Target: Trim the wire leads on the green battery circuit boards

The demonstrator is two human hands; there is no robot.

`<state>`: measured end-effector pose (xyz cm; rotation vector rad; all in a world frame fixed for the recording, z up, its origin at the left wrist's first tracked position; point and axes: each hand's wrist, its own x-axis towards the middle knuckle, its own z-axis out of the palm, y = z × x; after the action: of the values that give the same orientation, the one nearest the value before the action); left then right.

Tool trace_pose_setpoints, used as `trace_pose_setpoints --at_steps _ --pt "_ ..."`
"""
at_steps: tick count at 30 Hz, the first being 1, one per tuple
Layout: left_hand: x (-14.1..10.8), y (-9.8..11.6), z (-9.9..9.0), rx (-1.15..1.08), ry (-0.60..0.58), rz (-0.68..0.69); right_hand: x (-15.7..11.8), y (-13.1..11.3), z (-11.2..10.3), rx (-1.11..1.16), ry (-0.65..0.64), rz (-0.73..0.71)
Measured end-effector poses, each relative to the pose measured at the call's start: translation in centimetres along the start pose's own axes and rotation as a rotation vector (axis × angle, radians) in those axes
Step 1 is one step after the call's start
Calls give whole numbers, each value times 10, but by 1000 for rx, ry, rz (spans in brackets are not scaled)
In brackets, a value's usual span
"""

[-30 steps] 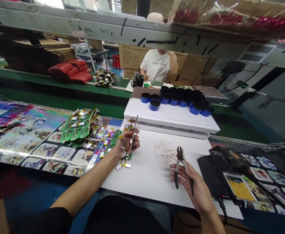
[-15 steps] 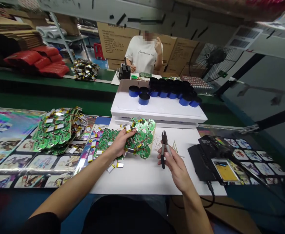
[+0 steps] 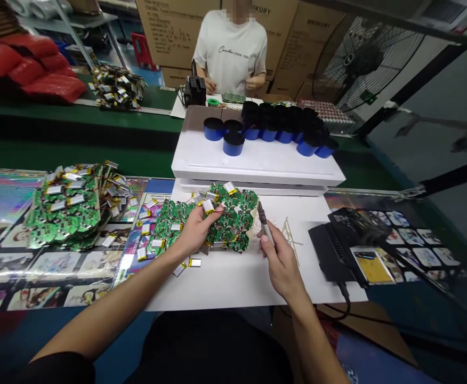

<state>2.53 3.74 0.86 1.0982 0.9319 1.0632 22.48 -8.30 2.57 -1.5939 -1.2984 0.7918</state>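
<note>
My left hand point(image 3: 195, 230) grips a green circuit board panel point(image 3: 239, 221) with small silver-and-yellow battery cells wired to it, its thumb on top. A second panel point(image 3: 171, 216) with more cells lies at its left on the white work surface. In my right hand point(image 3: 278, 260) is a pair of cutting pliers point(image 3: 267, 230), fingers wrapped round the handles. The pliers are seen edge-on, with their tip at the panel's right edge; I cannot tell whether the jaws touch it. Thin pale strips point(image 3: 291, 240) lie right of the pliers.
A stack of panels with cells point(image 3: 67, 208) stands at left. Blue-and-black round housings point(image 3: 233, 143) sit on a white foam block point(image 3: 257, 170) ahead. A black device point(image 3: 333, 250) with cables is at right. A person in a white shirt point(image 3: 231, 53) faces me across the bench.
My right hand has brought the pliers closer to the panel's right edge and turned them edge-on. The view has tilted down. The person opposite has lowered a raised hand.
</note>
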Motion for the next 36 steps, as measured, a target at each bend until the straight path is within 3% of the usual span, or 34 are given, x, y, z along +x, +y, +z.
trace_pose_setpoints --at_steps 18,22,29,31,36 --pt "4 -8 -5 13 50 17 3 2 0 -106 -16 39" --pt "3 -5 -3 -62 31 -64 2 2 1 37 -44 53" --pt "-2 3 4 -300 -36 -298 -1 5 14 582 -184 178" --pt "-2 3 5 -283 -25 -278 -2 5 14 531 -192 152" --pt "3 2 0 -224 51 -156 -14 3 1 162 -243 55"
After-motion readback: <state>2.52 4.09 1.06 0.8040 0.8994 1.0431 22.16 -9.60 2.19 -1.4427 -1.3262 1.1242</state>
